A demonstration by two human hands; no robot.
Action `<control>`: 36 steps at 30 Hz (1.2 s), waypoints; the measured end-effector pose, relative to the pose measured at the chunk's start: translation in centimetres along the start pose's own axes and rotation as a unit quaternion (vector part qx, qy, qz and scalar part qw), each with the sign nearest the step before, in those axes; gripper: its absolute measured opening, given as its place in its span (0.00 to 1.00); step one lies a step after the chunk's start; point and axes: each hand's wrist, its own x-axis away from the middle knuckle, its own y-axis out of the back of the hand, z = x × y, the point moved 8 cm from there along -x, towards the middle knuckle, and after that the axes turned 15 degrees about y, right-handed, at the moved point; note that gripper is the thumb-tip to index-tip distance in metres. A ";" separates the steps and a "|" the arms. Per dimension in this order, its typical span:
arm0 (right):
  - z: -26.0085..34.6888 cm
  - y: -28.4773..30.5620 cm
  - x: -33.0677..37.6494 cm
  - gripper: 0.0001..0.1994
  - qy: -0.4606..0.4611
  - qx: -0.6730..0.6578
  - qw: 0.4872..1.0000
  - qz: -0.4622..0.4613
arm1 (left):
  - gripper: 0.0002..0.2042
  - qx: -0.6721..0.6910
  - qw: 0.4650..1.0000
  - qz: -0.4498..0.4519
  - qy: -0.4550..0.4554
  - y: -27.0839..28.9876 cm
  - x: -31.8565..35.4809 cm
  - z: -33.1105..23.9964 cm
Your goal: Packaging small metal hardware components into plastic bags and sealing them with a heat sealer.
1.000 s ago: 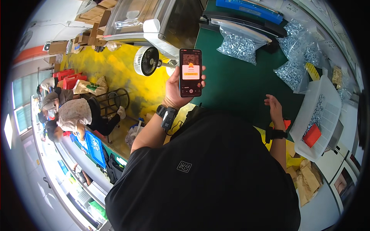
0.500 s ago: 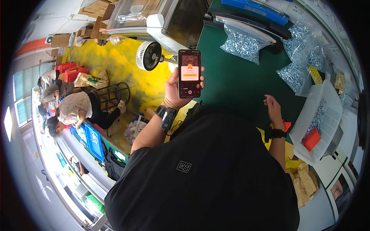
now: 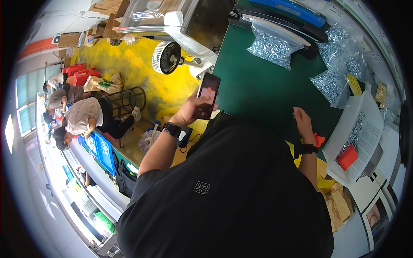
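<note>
A dark smartphone [image 3: 207, 95] with a lit screen is gripped in my left hand [image 3: 189, 109], in front of my chest beside the near-left corner of the green worktable. The phone leans, and my thumb lies across its screen. My right hand [image 3: 303, 121] rests over the right part of the green worktable [image 3: 258, 94] near its front edge. Its fingers are loosely bent and somewhat apart, with nothing visible in them. A white plastic basket [image 3: 373, 124] holding small metal parts and a red scoop [image 3: 347, 157] stands right of that hand.
Clear bags of metal parts [image 3: 275, 49] lie at the table's far side, with more bags [image 3: 331, 86] at the right. A white fan [image 3: 167, 58] stands by the left edge. Several people [image 3: 84, 116] work at a bench on the left. Brown paper [image 3: 337, 204] sits below the basket.
My left hand has lowered toward me and turned the phone, so it tilts and its screen looks dimmer. The thumb has moved onto the screen. My right hand stays nearly in place.
</note>
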 end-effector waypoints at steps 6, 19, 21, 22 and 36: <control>2.0 -0.8 -0.2 0.19 0.007 0.013 1.000 0.028 | 0.35 -0.289 0.921 -0.139 0.220 10.0 2.5 9.2; 3.0 -3.0 -0.9 0.16 -0.004 0.010 0.995 0.096 | 0.38 -0.501 0.833 -0.037 0.232 12.3 3.7 15.2; 3.5 -3.1 -1.2 0.16 -0.002 0.016 0.995 0.099 | 0.37 -0.563 0.825 -0.018 0.053 10.7 2.1 13.9; 3.8 -3.2 -1.4 0.16 0.002 0.017 0.995 0.100 | 0.37 -0.562 0.825 -0.016 0.051 10.8 1.7 14.2; 4.2 -4.2 -0.6 0.15 0.003 0.003 0.995 0.101 | 0.27 -0.447 0.862 -0.086 0.225 12.4 0.2 16.1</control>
